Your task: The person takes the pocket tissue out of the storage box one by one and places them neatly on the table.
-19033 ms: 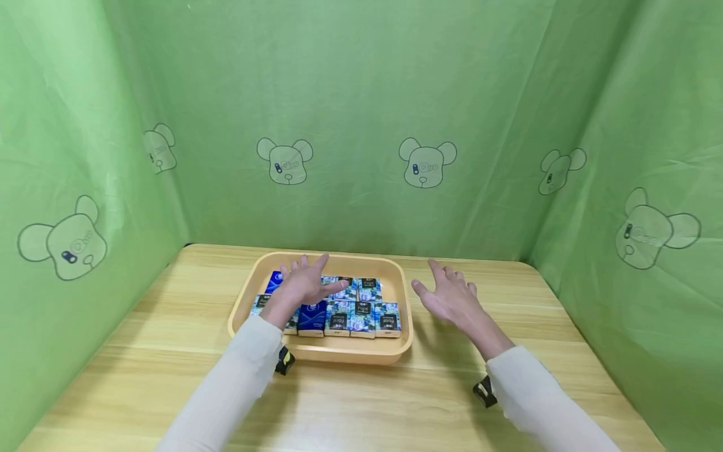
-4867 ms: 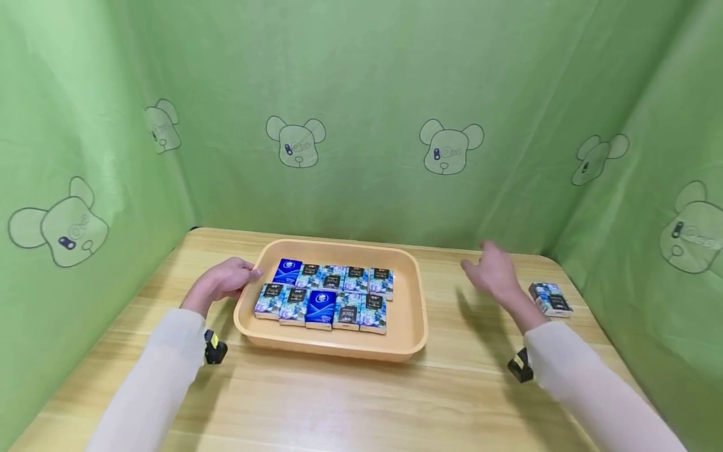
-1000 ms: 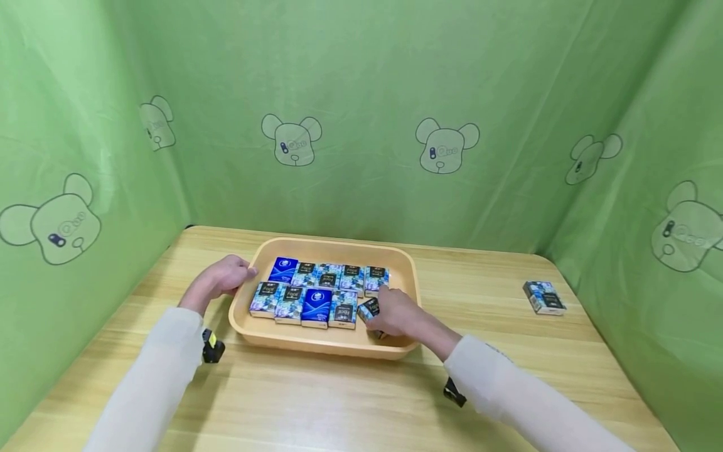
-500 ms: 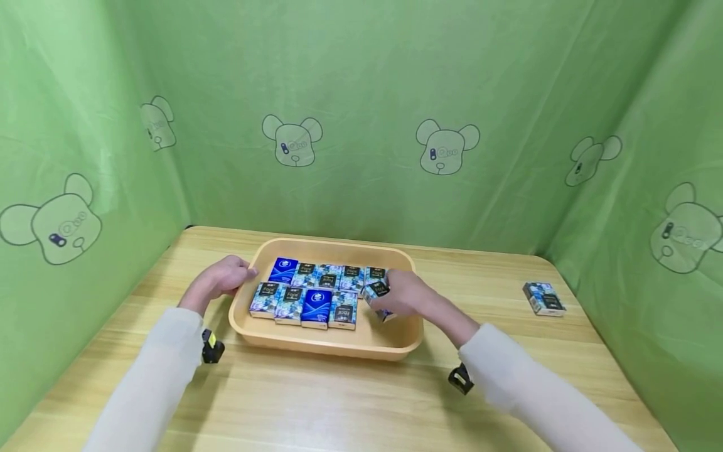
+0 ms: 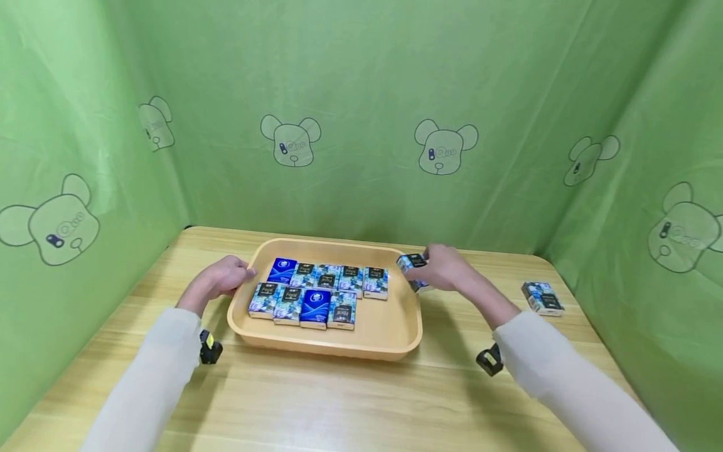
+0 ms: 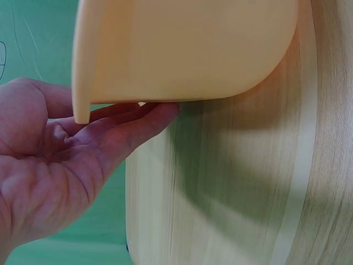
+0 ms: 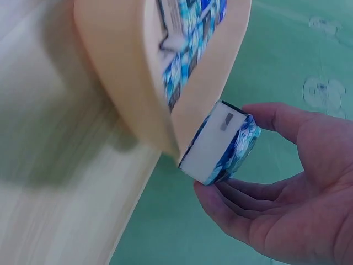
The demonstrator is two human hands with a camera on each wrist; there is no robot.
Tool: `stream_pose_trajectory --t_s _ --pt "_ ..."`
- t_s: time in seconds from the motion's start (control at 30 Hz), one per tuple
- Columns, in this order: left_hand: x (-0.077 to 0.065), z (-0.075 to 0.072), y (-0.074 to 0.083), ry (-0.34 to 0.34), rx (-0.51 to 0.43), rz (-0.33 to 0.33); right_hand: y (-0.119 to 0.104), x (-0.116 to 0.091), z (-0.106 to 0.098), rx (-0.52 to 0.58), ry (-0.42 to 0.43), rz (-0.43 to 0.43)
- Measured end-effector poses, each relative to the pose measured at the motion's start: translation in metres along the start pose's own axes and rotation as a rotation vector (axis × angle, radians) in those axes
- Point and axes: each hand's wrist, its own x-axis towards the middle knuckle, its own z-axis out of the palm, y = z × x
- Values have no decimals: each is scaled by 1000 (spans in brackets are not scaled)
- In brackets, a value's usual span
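Observation:
My right hand (image 5: pixel 445 269) pinches a floral tissue pack (image 5: pixel 417 263) between thumb and fingers, at the right rim of a peach plastic tray (image 5: pixel 390 345). In the right wrist view the held tissue pack (image 7: pixel 218 143) shows its pale end, tilted, overlapping the tray's corner. My left hand (image 5: pixel 224 276) grips the tray's left rim; in the left wrist view its thumb lies behind the wall and its fingers (image 6: pixel 149 124) reach under the tray (image 6: pixel 182 55). Two rows of packs lie inside: several floral packs (image 5: pixel 341 311) and two dark blue packs (image 5: pixel 315 307).
Another floral tissue pack (image 5: pixel 542 297) lies on the wooden table (image 5: pixel 339 402) near its right edge. Green curtains (image 5: pixel 361 75) printed with bear heads stand behind the table and at both sides.
My right hand has lifted a floral tissue pack from the front row's right end and moved it right and back to the tray's rim. My left hand has stayed on the left rim.

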Motion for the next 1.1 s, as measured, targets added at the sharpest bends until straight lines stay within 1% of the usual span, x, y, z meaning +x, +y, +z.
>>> stream_pose_trajectory --t_s 0.2,0.37,0.6,0.83,0.97,1.1 --pt "1 0 0 -4 0 3 34 0 -19 3 14 42" --pt "1 0 0 -2 -10 3 70 0 -30 -28 28 84" --pt "0 0 1 -1 -10 -7 122 -2 -40 -23 25 173" --pt "1 1 0 0 -27 -12 167 -5 -44 -28 45 267" --pt "3 2 -1 -5 -38 -12 187 -6 -43 -52 57 278" --pt "4 1 -1 -5 -35 -15 200 -7 -42 -65 66 289"
